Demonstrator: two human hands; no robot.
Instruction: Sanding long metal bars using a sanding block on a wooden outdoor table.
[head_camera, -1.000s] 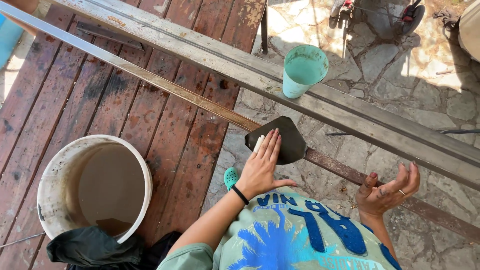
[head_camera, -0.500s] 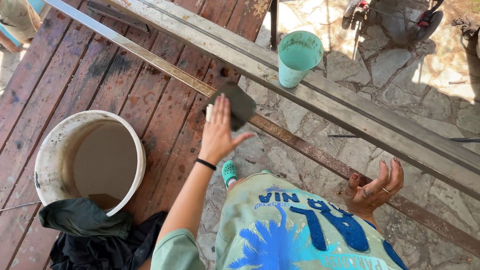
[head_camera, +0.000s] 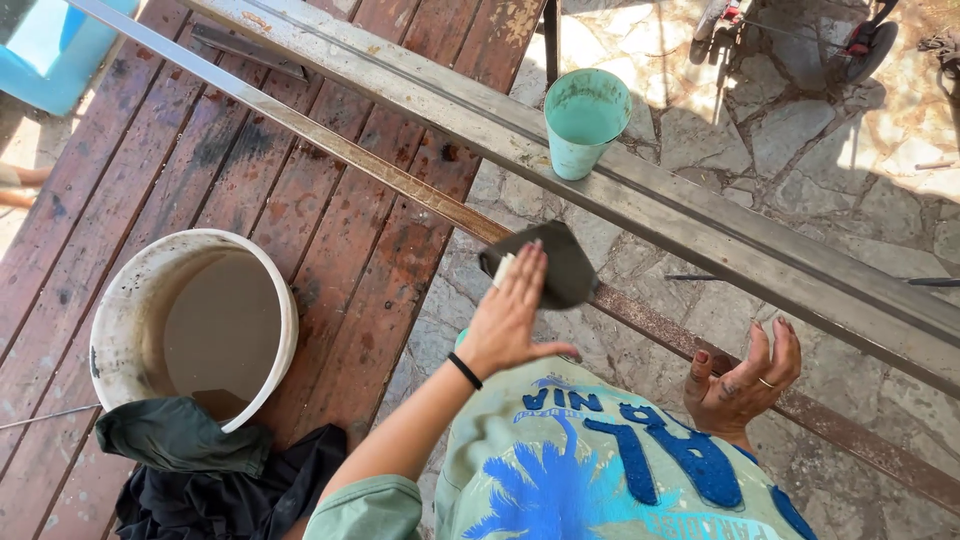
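Observation:
My left hand (head_camera: 510, 320) presses a dark sanding pad (head_camera: 555, 262) flat against a thin rusty metal bar (head_camera: 400, 190) that runs diagonally across the view. A black band is on that wrist. My right hand (head_camera: 742, 378) hovers open, palm up with the fingers curled, just beside the lower stretch of the same bar; it wears a ring and holds nothing. A wider grey metal beam (head_camera: 720, 235) lies parallel behind the bar.
A teal cup (head_camera: 585, 120) stands on the grey beam. A white bucket (head_camera: 195, 320) of murky water sits on the red wooden deck (head_camera: 330, 260), with dark cloths (head_camera: 200, 470) by it. Stone paving (head_camera: 800, 130) lies to the right, a blue container (head_camera: 50, 50) at top left.
My left hand slid the pad up-left along the rusty bar, then back down-right to about where it was. The right hand stayed open beside the bar.

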